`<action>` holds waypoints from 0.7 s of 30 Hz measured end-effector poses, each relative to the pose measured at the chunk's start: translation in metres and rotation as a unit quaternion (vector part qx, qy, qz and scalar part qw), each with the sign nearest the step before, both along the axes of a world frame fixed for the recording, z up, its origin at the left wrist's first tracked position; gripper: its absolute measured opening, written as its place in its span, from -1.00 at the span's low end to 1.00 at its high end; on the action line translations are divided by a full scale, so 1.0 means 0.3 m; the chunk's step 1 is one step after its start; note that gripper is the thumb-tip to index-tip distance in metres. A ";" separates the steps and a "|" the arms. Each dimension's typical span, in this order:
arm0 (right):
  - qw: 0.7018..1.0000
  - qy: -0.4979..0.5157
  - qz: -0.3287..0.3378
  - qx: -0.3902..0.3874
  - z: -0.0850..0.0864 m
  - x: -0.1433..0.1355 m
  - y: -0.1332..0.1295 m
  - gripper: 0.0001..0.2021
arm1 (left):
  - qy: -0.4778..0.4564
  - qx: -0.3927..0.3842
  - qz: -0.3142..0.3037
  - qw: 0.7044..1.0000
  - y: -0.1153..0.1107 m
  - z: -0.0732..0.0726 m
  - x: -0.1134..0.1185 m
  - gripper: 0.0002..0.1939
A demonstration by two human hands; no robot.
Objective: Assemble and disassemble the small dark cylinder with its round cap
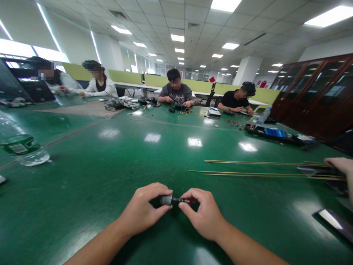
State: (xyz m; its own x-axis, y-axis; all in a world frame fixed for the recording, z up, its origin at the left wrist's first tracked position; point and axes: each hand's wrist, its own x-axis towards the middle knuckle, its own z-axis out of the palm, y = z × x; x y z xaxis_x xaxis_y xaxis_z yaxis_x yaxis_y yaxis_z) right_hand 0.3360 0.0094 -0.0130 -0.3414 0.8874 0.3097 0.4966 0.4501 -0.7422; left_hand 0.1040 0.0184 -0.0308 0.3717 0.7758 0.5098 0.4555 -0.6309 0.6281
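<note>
Small dark cylindrical piece between hands, over near part of counter; long axis sideways, roughly parallel to far edge. Left hand pinches thick end, right hand thin end; fingers nearly closed, both equally near.

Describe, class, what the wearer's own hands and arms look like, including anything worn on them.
The left hand and right hand are ungloved, with no ring visible. The left forearm and right forearm show no sleeve, watch, bracelet, cable or clear marking.
</note>
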 end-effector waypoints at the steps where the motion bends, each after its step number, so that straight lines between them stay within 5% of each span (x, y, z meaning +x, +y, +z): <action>1: 1.000 0.000 0.000 0.000 0.000 0.000 0.000 -0.98 | 0.000 0.001 0.001 1.000 0.000 0.002 0.000 -0.72; 21: 1.000 0.009 -0.008 -0.002 -0.006 -0.001 0.001 -0.99 | 0.003 0.004 0.004 1.000 0.002 0.001 -0.005 -0.72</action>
State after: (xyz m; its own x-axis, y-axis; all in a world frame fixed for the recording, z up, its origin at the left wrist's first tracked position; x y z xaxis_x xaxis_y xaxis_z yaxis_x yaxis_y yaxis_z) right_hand 0.3355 0.0098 -0.0148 -0.3215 0.8939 0.3123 0.4897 0.4392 -0.7532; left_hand 0.1025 0.0190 -0.0304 0.3686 0.7742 0.5145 0.4638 -0.6328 0.6200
